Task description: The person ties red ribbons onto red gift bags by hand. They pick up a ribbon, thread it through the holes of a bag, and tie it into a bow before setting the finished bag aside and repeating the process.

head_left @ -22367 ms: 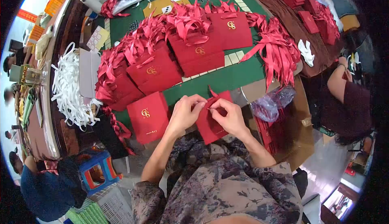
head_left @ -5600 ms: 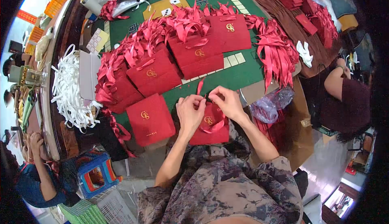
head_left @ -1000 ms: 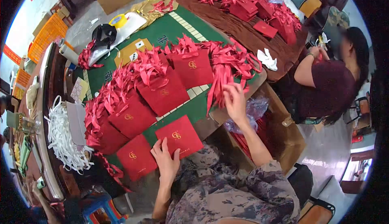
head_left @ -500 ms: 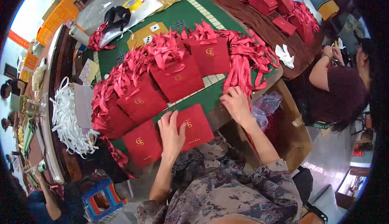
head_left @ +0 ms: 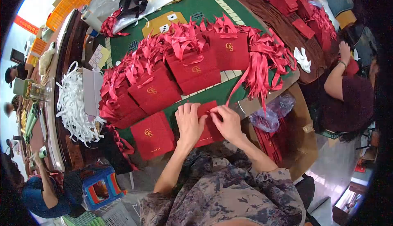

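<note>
Two flat red bags lie at the near edge of the green table. My left hand (head_left: 190, 121) rests with fingers spread on the right-hand red bag (head_left: 209, 134). Beside it, at the bag's upper part, my right hand (head_left: 225, 121) pinches the end of a red ribbon (head_left: 235, 92) that trails up to a ribbon bundle (head_left: 260, 70). The left-hand red bag (head_left: 152, 135) lies untouched. Behind them red bags with gold lettering (head_left: 196, 72) stand in overlapping rows, topped with ribbons.
White ribbons (head_left: 75, 103) fill a box at the left. At the right, clear plastic (head_left: 272, 113) lies over a cardboard box (head_left: 305, 144). A person (head_left: 348, 95) works at the far right, another (head_left: 45, 189) at lower left. A blue stool (head_left: 102, 187) stands nearby.
My right hand has moved left from the ribbon bundle to the bag, drawing a ribbon along. My left hand has shifted right relative to the bags. The view has shifted.
</note>
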Motion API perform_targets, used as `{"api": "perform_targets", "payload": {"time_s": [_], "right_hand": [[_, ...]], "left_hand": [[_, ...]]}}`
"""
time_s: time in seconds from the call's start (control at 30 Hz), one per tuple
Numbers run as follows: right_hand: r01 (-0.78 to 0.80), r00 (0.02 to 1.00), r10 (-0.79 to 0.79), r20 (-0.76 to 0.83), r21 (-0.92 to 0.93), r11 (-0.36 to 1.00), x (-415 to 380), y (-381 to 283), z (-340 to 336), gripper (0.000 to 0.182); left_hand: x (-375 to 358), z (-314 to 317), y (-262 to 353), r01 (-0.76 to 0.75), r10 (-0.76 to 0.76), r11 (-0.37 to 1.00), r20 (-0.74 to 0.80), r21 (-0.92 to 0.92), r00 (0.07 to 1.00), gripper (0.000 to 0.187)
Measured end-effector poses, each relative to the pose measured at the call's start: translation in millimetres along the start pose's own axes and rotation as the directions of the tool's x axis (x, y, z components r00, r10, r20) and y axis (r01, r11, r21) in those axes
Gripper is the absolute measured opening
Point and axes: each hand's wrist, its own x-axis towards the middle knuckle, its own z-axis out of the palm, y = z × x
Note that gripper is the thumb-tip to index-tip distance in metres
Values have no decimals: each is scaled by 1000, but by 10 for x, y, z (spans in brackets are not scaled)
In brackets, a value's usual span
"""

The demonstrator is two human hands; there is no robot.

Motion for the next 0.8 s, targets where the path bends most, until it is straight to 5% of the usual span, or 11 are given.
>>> {"api": "perform_targets", "payload": {"time_s": [0.37, 0.57, 0.63, 0.8], "right_hand": [[-210, 978, 203, 56, 180, 961, 80, -143, 1, 13], [-130, 988, 128, 83, 22, 991, 141, -234, -58, 13], [49, 999, -47, 18, -122, 991, 117, -242, -21, 16], [44, 998, -35, 61, -155, 987, 118, -244, -18, 19]], "left_hand": [[-61, -174, 42, 44, -48, 981, -16, -189, 999, 23], [-87, -177, 142, -42, 31, 993, -100, -111, 995, 19], [-88, -172, 137, -54, 41, 992, -105, -118, 994, 19], [-94, -213, 81, 13, -16, 986, -20, -168, 1000, 20]]}}
